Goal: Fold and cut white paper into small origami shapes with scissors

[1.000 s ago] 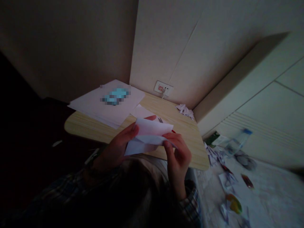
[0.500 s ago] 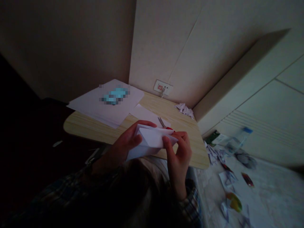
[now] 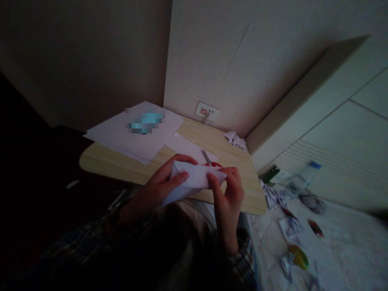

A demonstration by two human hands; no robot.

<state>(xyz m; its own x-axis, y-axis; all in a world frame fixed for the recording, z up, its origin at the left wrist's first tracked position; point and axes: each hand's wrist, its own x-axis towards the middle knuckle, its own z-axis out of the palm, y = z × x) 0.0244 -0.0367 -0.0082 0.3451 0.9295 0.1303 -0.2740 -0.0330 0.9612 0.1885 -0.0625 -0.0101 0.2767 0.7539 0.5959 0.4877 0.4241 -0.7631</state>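
Observation:
Both hands grip a folded sheet of white paper (image 3: 197, 178) just above the near edge of the table. My left hand (image 3: 165, 178) holds its left end, the thumb lying flat over the front flap and the fingers behind. At the right corner, my right hand (image 3: 228, 188) pinches the paper between thumb and fingers. Its pointed tip pokes out to the right. Right behind the paper lie red-handled scissors (image 3: 209, 158), partly hidden by it, on a smaller white sheet (image 3: 188, 145).
A stack of white paper (image 3: 121, 133) with a blurred-out bright device (image 3: 147, 122) covers the table's left side. Folded paper pieces (image 3: 235, 140) sit at the back right corner below a wall socket (image 3: 207, 111). A plastic bottle (image 3: 304, 178) and other items lie on the bed (image 3: 348, 246).
My left thumb has moved right and pressed the paper's upper flap down, so the gap along its top edge has closed. The right hand keeps its pinch almost unmoved.

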